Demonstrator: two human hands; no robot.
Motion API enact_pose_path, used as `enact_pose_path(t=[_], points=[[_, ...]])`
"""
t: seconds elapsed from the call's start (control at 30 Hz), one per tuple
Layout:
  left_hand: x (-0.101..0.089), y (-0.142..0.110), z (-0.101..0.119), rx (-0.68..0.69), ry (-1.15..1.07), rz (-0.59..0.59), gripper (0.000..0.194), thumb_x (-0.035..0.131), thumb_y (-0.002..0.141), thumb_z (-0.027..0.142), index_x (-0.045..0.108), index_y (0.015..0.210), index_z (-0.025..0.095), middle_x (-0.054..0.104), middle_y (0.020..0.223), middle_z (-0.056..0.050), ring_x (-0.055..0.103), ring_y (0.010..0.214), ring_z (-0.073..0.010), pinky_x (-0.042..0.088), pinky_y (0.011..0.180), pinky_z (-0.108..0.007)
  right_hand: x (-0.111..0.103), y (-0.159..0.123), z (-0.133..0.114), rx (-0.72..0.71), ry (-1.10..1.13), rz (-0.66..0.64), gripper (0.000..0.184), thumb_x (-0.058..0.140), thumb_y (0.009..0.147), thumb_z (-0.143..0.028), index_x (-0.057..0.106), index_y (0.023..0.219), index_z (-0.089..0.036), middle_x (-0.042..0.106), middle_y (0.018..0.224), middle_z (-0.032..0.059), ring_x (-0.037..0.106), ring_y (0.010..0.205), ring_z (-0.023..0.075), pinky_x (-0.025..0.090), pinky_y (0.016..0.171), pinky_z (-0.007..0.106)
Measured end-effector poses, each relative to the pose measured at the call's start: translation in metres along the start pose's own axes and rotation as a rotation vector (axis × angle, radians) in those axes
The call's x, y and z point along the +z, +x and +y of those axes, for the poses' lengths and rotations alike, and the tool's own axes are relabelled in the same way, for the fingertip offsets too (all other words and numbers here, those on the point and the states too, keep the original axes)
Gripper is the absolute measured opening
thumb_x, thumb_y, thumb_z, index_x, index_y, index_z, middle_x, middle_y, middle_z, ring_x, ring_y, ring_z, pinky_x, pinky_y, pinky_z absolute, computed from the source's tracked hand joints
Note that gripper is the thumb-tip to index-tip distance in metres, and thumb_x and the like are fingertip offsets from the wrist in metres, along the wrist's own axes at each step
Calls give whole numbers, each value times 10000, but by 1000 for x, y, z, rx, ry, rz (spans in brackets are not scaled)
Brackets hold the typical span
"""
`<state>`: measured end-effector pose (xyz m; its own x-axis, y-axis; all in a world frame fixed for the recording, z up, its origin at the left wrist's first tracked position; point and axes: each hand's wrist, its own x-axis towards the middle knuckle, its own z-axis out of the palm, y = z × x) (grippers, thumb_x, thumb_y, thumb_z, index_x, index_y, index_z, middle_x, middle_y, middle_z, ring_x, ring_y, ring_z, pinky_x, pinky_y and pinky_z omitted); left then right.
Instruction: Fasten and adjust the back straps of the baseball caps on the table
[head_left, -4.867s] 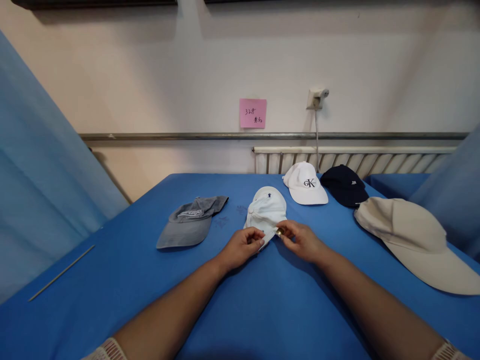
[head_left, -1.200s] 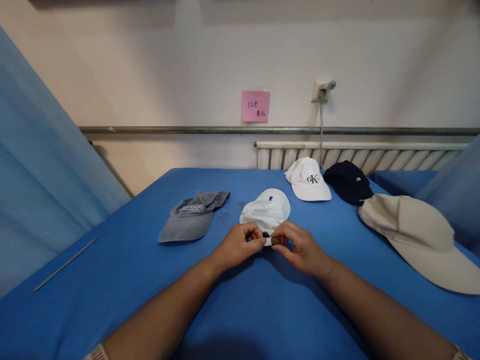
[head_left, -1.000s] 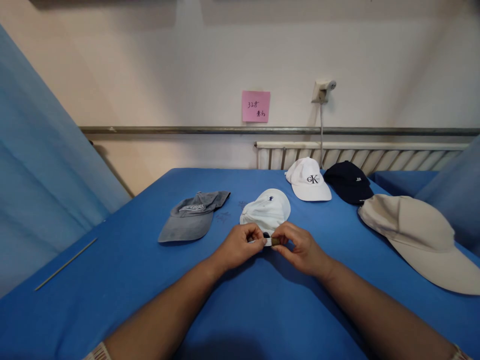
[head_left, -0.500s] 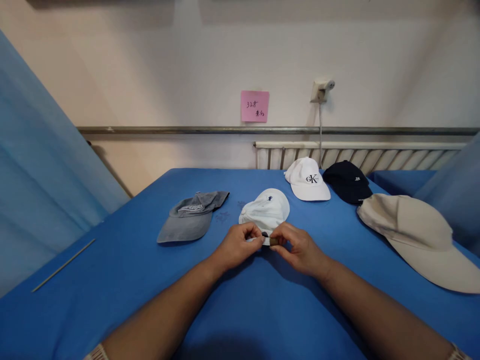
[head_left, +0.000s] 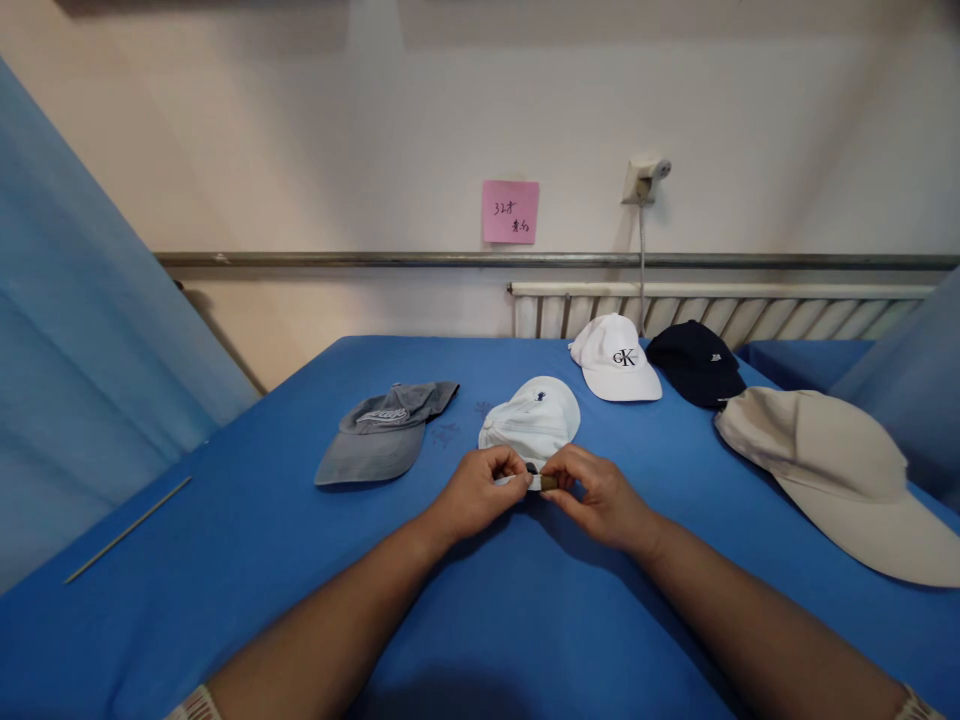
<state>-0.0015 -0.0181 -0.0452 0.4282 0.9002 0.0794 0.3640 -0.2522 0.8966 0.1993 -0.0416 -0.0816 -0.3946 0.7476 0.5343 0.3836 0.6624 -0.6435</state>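
A pale mint baseball cap (head_left: 529,422) with a small dark emblem lies on its side on the blue cloth, its brim pointing away from me. My left hand (head_left: 484,490) pinches the white back strap (head_left: 535,483) of this cap between thumb and fingers. From the other side my right hand (head_left: 596,495) grips the strap's end at a brownish piece, which may be the buckle. Both hands are closed and close together. Fingertips hide part of the strap.
On the blue-covered table (head_left: 247,560) lie a grey cap (head_left: 382,435) to the left, and a white cap (head_left: 616,358), a navy cap (head_left: 694,362) and a large beige cap (head_left: 840,470) to the right. A thin stick (head_left: 127,530) rests near the left edge.
Hardly anything differs. Both hands keep their hold on the cap's strap, with at most a very slight shift of the fingers.
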Motion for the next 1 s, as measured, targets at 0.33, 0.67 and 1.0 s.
enact_pose_path(t=[0.33,0.67,1.0], points=[[-3,0,-5,36,86,-39,121,584,743,255,612,700,145,576,665,13,494,630,-113,397,601,-222,1,0,-1,9,12,17,163,599,824,-113,585,944,-223,608,848,25,571,737,156,482,673,290],[0,1,-6,35,62,9,134,591,739,266,610,682,146,583,654,9,489,623,-114,394,593,-222,3,0,2,27,34,54,151,630,839,-171,599,980,-217,615,831,18,585,714,144,493,665,279],[-1,1,-5,10,28,-27,158,603,738,295,625,707,142,592,677,3,491,635,-113,397,591,-217,1,0,-4,8,-6,19,105,627,860,-211,588,957,-217,619,802,13,574,683,139,473,640,269]])
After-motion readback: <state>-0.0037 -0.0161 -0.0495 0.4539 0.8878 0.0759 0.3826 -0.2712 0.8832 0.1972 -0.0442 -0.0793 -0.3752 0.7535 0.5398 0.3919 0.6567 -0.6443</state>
